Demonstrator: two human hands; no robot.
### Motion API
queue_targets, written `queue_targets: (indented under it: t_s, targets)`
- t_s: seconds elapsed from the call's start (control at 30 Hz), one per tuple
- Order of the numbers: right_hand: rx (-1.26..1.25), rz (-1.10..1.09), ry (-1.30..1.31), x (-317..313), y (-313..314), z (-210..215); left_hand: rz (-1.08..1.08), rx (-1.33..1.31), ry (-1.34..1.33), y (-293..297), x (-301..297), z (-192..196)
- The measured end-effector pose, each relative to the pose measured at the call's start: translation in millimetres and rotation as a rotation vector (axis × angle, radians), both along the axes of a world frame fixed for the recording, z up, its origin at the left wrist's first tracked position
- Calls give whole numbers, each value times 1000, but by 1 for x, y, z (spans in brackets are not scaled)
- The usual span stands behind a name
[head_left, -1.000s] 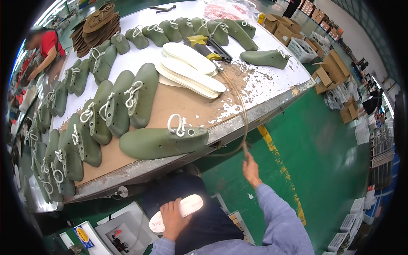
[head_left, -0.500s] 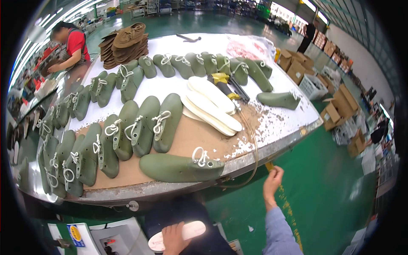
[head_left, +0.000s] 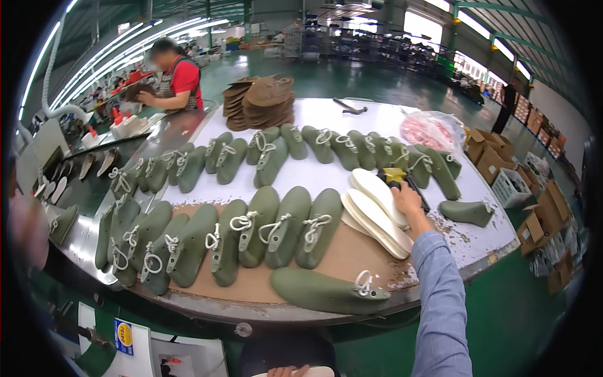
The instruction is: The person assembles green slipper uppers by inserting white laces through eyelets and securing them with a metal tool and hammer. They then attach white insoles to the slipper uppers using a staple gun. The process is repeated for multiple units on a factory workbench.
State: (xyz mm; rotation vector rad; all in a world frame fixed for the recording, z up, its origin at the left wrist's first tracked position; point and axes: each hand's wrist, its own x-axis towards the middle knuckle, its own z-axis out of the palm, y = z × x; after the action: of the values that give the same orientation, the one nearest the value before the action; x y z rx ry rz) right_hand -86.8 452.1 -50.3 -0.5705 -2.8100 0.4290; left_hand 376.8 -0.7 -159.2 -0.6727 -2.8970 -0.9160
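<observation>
Since before, right hand (head_left: 407, 200) has risen to the yellow tool (head_left: 394, 176) beyond the white insoles (head_left: 377, 210), grip unclear; left hand (head_left: 287, 371) clasps another insole (head_left: 314, 372).

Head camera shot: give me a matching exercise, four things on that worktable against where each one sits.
Things:
1. stack of brown soles
2. white insoles
3. pink plastic bag
4. lone green shoe last

Places:
A. by the table's near edge
B. far right part of the table
C. far end, near the person in red
D. beside the right hand

Pairs: 1-C, 2-D, 3-B, 4-A
</observation>
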Motion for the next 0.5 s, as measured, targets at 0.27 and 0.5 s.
queue_targets:
  t_s: [0.27, 0.5]
  targets:
    - [-132, 181, 397, 32, 73, 16, -35, -100, 2, -3, -6, -24]
    - [-830, 342, 513, 337, 23, 85, 26, -22, -47, -8, -5, -20]
